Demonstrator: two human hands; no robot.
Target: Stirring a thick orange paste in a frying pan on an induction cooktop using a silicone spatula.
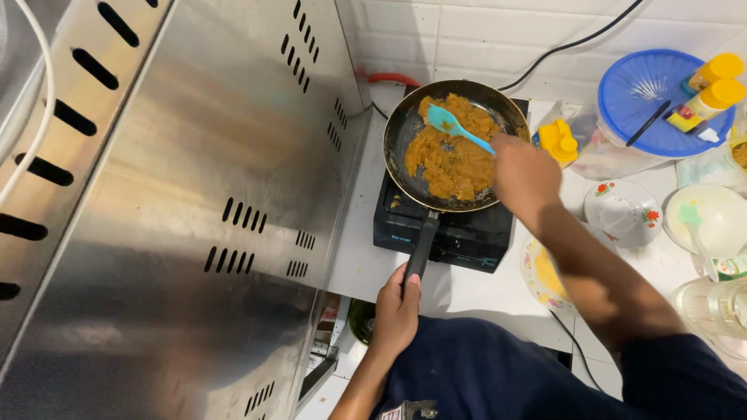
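White tiled kitchen, steel cabinet (179,210) along the tabletop's (358,264) left edge. Near edge: left hand (397,309), fingers closed on the pan (455,144) handle. Right hand (525,175) grips a blue spatula (455,124) in orange mash (451,159), seemingly mid-cook, on the black stove (467,233). Far right corner: yellow-capped bottles (712,89) on a blue lid (650,101).

Even, bright indoor light fills the view, strongest on the white tiled wall (482,35) behind the frying pan (456,145). The steel hood (179,210) left of the pan shows soft, hazy reflections and a dull sheen, darker toward its lower edge. The right hand (526,173) beside the pan is motion-blurred. Straight lines bow near the frame edges. Shadows under the pan are faint.
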